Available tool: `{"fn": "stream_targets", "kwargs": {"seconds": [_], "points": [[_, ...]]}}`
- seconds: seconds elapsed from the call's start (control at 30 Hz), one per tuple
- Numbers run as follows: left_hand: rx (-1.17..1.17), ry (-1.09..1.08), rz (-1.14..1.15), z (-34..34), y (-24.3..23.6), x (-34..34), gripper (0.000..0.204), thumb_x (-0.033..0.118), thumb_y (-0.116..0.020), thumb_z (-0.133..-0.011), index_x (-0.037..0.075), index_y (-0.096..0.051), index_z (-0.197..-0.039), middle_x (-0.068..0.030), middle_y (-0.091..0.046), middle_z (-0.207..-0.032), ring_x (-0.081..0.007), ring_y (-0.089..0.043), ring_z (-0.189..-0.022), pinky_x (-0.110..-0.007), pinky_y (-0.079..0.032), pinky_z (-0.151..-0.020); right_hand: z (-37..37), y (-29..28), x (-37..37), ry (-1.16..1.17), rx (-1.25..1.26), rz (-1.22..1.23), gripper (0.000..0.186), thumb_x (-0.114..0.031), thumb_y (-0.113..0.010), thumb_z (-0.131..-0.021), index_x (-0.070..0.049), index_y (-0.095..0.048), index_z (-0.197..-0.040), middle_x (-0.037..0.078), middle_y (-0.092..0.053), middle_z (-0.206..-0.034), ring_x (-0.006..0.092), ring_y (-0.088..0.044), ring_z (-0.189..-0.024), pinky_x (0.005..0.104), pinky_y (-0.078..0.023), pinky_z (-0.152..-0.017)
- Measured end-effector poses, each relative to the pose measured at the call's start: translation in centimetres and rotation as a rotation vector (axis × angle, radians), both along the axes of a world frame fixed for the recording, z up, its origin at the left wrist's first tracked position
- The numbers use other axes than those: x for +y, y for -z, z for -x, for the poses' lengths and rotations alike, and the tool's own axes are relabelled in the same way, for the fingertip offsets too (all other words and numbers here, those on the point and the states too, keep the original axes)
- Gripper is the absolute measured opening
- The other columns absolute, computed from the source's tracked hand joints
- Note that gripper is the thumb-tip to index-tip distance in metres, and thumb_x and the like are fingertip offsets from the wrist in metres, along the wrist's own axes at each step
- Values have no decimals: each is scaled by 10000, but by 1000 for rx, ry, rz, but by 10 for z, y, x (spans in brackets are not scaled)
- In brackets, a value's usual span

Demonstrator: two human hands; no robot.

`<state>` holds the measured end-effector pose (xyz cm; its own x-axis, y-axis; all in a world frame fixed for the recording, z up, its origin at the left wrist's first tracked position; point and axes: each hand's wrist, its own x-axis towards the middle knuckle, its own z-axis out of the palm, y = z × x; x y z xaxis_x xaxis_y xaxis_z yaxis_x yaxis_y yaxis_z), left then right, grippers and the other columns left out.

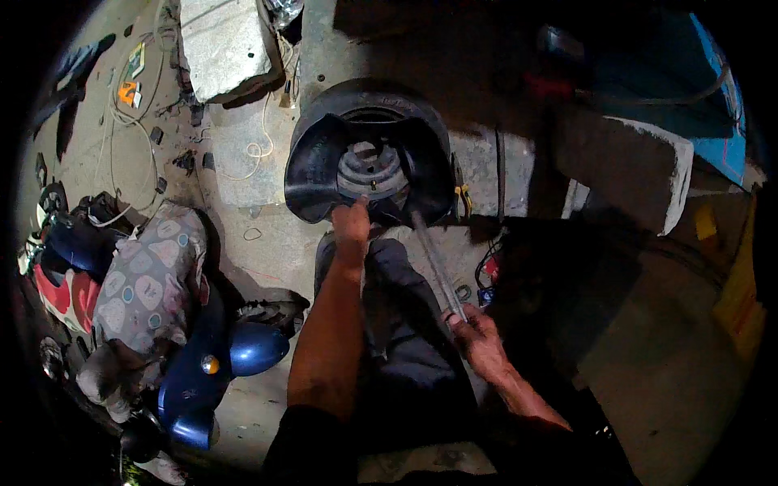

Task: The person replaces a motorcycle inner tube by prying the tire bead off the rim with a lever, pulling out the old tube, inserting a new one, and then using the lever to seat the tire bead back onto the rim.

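Work looks unfinished: the metal rim (pixel 369 174) sits amid flared black rubber (pixel 311 166).
Left hand (pixel 352 221) is at the near edge (grip unclear); right hand (pixel 480 334) clasps a rod (pixel 440 270), tip by the rubber.

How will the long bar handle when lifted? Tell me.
The long bar looks straight and metallic, so probably stiff. Gripped near one end by the right hand, it may feel tip-heavy. Its sheen suggests it could slip.

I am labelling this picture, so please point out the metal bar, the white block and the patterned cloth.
Metal bar (pixel 438 266), head view: middle of its shaft.
White block (pixel 224 47), head view: its upper face.
Patterned cloth (pixel 151 275), head view: its middle.
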<state>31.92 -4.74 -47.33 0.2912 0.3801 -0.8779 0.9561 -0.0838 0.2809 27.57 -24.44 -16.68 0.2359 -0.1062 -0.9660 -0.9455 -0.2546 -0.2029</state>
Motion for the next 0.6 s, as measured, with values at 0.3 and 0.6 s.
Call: {"fn": "stream_targets", "kwargs": {"seconds": [0.3,0.6], "points": [[38,475,-72,9,-49,48,763,709,-561,-898,-28,-719,-1014,-267,-702,-928,-441,-666,-957,-472,-490,-914,-35,175,-100,-425,-510,669,281,-223,-492,-1039,14,-564,-1172,326,-648,-877,545,-605,-878,596,-450,-741],[-1,370,-63,4,-105,67,764,710,-584,-879,-23,-719,-1044,-233,-717,-1018,-383,-667,-1006,-455,-470,-922,-153,221,-50,-365,-582,523,712,-465,-655,-922,55,-500,-1384,318,-592,-1289,461,-540,-1250,483,-439,-1038]]}}
